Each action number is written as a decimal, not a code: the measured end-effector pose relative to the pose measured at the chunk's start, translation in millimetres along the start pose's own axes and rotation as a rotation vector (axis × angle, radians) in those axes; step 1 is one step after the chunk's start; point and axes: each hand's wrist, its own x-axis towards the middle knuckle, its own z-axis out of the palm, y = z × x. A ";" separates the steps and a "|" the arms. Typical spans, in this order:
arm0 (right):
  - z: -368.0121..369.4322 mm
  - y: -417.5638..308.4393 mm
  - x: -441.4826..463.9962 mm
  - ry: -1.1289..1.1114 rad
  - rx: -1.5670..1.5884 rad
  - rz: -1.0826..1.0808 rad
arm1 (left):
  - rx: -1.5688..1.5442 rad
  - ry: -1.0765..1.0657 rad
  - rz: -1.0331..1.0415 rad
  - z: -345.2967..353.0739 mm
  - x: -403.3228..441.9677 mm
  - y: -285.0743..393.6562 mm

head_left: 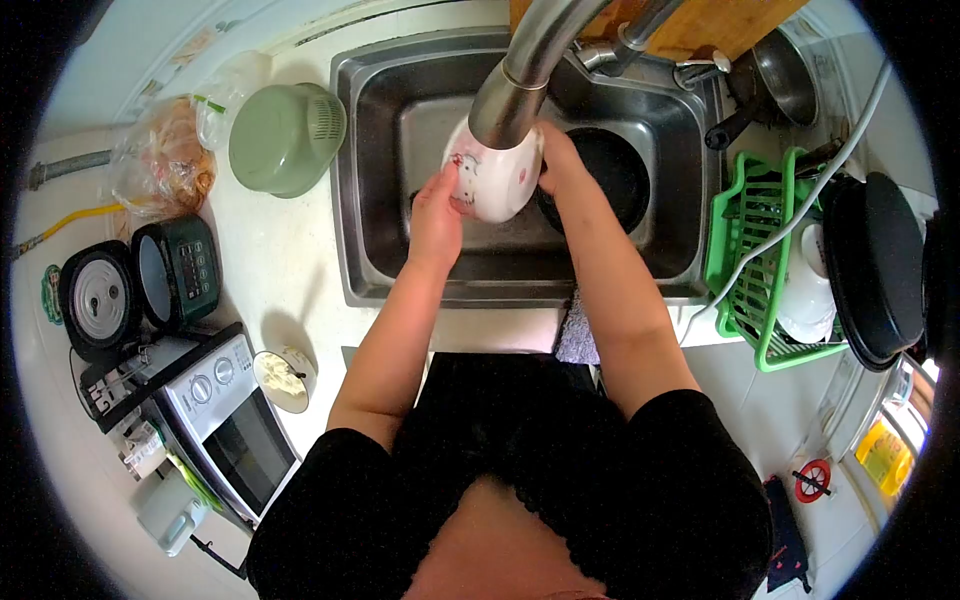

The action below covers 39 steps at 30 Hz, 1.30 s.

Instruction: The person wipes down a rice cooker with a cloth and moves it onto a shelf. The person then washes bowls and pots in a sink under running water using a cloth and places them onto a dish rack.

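Observation:
A white bowl (497, 187) with a red and pink cartoon pattern is held tilted over the sink (385, 275), its outer side towards me. My left hand (437, 215) grips its left side, thumb on the outer wall. On the far right side of the bowl, my right hand (558, 160) is closed at the edge, its fingertips hidden behind it. The metal faucet (510, 105) covers the upper part of the bowl. A black round pan (625, 180) lies in the sink under my right forearm.
Left of the sink stand a green basin (275, 140), a bowl with pale food (284, 380) and a toaster oven (235, 420). To the right are a green dish rack (740, 250), a white cable (770, 240) and a frying pan (785, 80). A grey cloth (577, 335) hangs at the front edge.

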 end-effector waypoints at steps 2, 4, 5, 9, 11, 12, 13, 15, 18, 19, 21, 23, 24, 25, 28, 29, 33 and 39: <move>-16.9 39.0 17.1 -0.042 0.204 -0.043 | -0.151 -0.034 0.015 1.9 6.9 -1.3; 1.0 53.6 -9.2 0.049 0.341 -0.112 | -0.300 -0.228 0.070 5.3 13.1 -7.5; 11.1 57.5 -27.2 0.131 0.317 -0.051 | -0.300 -0.224 0.072 10.0 14.9 -10.0; 19.7 106.0 -25.3 -0.018 0.286 -0.195 | -0.180 -0.010 0.076 23.7 20.0 -13.8; 32.1 88.6 -44.0 -0.081 0.164 -0.241 | 0.441 -0.016 0.151 9.0 22.9 -17.4; 38.2 74.6 -52.2 -0.006 0.181 -0.223 | 0.726 -0.035 0.340 10.8 19.7 -15.6; 39.1 66.7 -55.9 0.070 0.200 -0.206 | 0.726 -0.035 0.340 10.4 14.5 -10.9; 26.6 56.0 -47.5 0.108 0.023 -0.254 | 1.406 -0.327 0.448 13.3 4.4 11.5; 22.1 24.3 -59.7 -0.010 -0.027 -0.310 | 1.517 -0.509 0.475 4.5 3.2 26.3; 17.2 19.9 -61.5 -0.062 -0.045 -0.225 | 1.611 -0.607 0.476 2.9 2.9 29.3; 6.6 21.2 -57.6 -0.109 -0.142 -0.180 | 1.709 -0.650 0.368 4.4 1.3 37.7; -18.9 32.7 -40.9 -0.182 -0.150 -0.147 | 1.800 -0.687 0.248 -1.8 -0.3 40.8; -21.2 33.7 -38.4 -0.251 -0.156 -0.121 | 1.755 -0.745 0.351 -10.3 0.7 39.9; -24.0 35.7 -36.8 -0.255 -0.159 -0.118 | 1.707 -0.804 0.453 -17.3 1.7 37.7; -24.3 36.6 -45.0 -0.278 -0.003 -0.051 | 1.432 -0.351 0.857 -30.1 2.1 28.5; -26.8 37.3 -44.8 -0.275 -0.057 -0.017 | 1.432 -0.352 0.855 -37.1 6.7 19.6; -17.3 42.6 -54.0 -0.284 -0.041 0.022 | 0.322 0.119 -0.205 -45.6 12.8 13.6; -23.1 39.5 -39.6 -0.007 -0.873 -0.294 | -0.013 0.106 -0.416 -51.2 9.0 16.2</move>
